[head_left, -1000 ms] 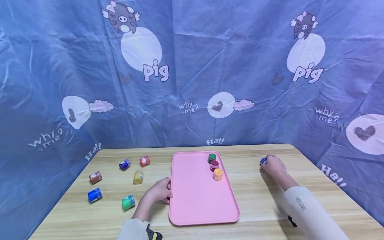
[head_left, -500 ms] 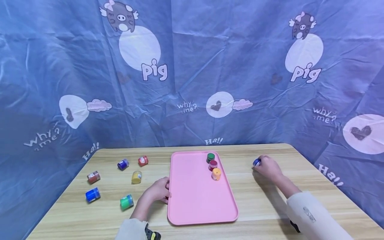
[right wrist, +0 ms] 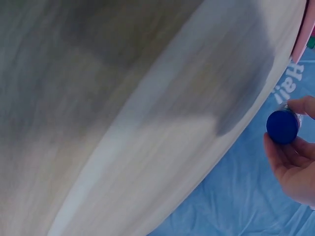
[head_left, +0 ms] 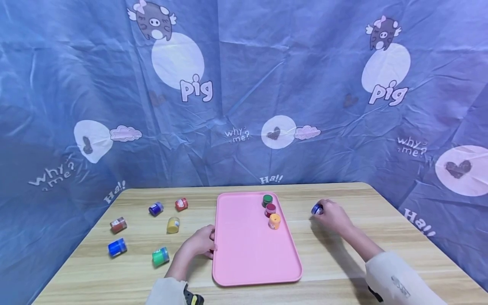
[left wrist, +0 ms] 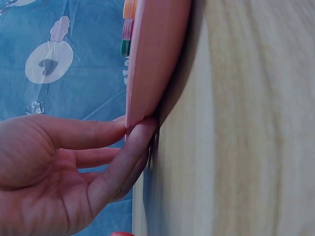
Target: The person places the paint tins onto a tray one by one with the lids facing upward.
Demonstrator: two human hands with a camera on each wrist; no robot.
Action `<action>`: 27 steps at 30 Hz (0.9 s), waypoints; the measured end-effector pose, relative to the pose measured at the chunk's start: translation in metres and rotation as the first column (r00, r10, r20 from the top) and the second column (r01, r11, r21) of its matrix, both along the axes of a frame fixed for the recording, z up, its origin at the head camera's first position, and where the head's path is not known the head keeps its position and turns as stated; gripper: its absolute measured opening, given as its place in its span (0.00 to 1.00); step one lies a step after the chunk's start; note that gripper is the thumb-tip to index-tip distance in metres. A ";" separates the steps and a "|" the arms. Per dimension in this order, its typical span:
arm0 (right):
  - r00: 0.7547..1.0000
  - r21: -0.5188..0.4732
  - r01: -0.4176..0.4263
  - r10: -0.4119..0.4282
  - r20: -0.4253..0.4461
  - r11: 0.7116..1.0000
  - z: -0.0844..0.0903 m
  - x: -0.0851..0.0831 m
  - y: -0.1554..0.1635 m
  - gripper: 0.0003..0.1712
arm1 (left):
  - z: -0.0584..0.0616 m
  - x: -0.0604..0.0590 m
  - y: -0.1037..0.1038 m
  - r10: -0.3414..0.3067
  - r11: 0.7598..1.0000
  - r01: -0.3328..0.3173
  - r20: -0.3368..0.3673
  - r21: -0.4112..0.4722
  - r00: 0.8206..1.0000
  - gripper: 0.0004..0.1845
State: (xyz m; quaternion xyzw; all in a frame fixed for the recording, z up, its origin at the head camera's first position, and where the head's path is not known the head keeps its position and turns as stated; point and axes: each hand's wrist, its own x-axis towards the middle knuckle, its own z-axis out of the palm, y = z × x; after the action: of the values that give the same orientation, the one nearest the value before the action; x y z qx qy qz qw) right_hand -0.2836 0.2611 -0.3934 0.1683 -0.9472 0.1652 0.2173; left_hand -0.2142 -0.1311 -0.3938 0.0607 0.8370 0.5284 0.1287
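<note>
Closest in, the pink tray [head_left: 259, 264] lies on the wooden table [head_left: 114, 288], and a loose green jar [head_left: 160, 256] and blue jar [head_left: 117, 247] sit off to its left. Here's the left hand [head_left: 200, 242] at the tray's left edge, thumb on the rim, fingers curled beneath in a narrow pinch. That tray looks light, stiff and smooth, likely plastic; the raised rim is the place to grip.

A little farther back, a brownish-red jar [head_left: 118, 225] and a yellow jar [head_left: 173, 225] lie apart. Inside the tray, along its right side, three jars line up away from us: orange jar [head_left: 274, 221], dark red jar [head_left: 270, 210], dark green jar [head_left: 267, 200].

Well out to the right, the right hand [head_left: 332, 216] holds a blue-lidded jar [head_left: 316, 209] between thumb and fingers, apparently off the wood. It looks small, light and rigid, perhaps slick; the round sides suit a pinch.

Deep on the left, a dark blue jar [head_left: 156, 208] and a red jar [head_left: 181, 204], and behind everything, the printed blue cloth [head_left: 244, 89]!
</note>
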 end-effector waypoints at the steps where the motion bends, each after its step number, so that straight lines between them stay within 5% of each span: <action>1: 1.000 0.001 -0.005 0.005 0.001 1.000 0.001 0.001 -0.002 0.16 | 0.000 0.000 0.000 -0.001 1.000 0.001 0.000 0.002 1.000 0.21; 17: 0.994 -0.067 -0.110 0.111 0.020 0.992 0.007 0.019 -0.038 0.16 | 0.001 0.000 0.001 0.015 1.000 -0.015 0.012 -0.004 1.000 0.24; 27: 0.974 -0.158 -0.143 0.168 0.155 0.977 0.010 0.032 -0.062 0.20 | -0.002 -0.002 0.000 -0.003 1.000 0.003 -0.005 -0.016 1.000 0.23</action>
State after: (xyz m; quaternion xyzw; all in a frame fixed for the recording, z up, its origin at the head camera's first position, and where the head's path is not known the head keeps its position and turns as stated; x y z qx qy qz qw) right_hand -0.2515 0.1993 -0.3836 0.2112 -0.9314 0.2641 0.1351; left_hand -0.2163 -0.1307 -0.3956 0.0622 0.8413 0.5216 0.1276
